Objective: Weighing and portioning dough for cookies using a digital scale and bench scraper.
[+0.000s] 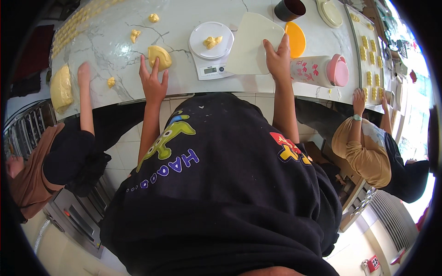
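My left hand has its fingers spread, with fingertips touching a smooth lump of yellow dough on the marble table. In my right hand is the right edge of a wide cream-white dough scraper, thumb on top. The scraper lies flat or nearly so, and its left edge reaches the white kitchen scale, perhaps overlapping it. Several torn bits of dough sit on the scale's round plate. Small dough scraps lie on the table beyond and left of the lump, with another piece farther back.
Right of my right hand are an orange bowl, a dark cup and a pink-lidded bottle on its side. Trays of shaped dough stand far right, by a person's hands. Another person's hand is near a dough block at left.
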The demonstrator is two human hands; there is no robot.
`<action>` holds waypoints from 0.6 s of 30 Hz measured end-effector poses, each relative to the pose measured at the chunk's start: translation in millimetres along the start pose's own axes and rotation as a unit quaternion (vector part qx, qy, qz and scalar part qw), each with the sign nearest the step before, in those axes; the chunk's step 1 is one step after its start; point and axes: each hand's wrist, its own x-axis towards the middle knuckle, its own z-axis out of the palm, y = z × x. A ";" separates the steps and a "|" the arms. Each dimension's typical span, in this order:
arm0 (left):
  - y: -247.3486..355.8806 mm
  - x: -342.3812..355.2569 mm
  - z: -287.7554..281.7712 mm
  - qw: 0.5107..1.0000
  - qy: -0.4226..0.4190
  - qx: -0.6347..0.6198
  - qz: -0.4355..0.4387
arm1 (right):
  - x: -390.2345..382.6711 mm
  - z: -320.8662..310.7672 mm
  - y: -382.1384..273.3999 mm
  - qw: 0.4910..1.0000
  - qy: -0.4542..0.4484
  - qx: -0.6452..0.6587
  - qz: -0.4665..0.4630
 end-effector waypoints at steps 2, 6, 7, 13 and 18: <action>4.1 2.2 -2.6 1.000 0.008 -0.012 -0.012 | -0.6 -2.9 3.4 1.000 0.003 -0.011 -0.025; 20.2 23.2 -0.2 0.993 0.043 -0.111 -0.009 | -5.9 -10.6 5.7 0.999 0.009 -0.031 -0.013; 28.6 32.4 2.3 0.993 0.043 -0.112 -0.008 | -7.3 -12.5 7.5 0.999 0.007 -0.043 -0.012; 98.2 91.5 24.1 0.972 -0.100 -0.194 0.083 | -15.4 -13.6 8.7 0.999 -0.009 -0.039 -0.005; 126.1 125.0 52.7 0.964 -0.218 -0.034 0.145 | -24.8 -20.3 0.5 1.000 -0.004 -0.031 0.005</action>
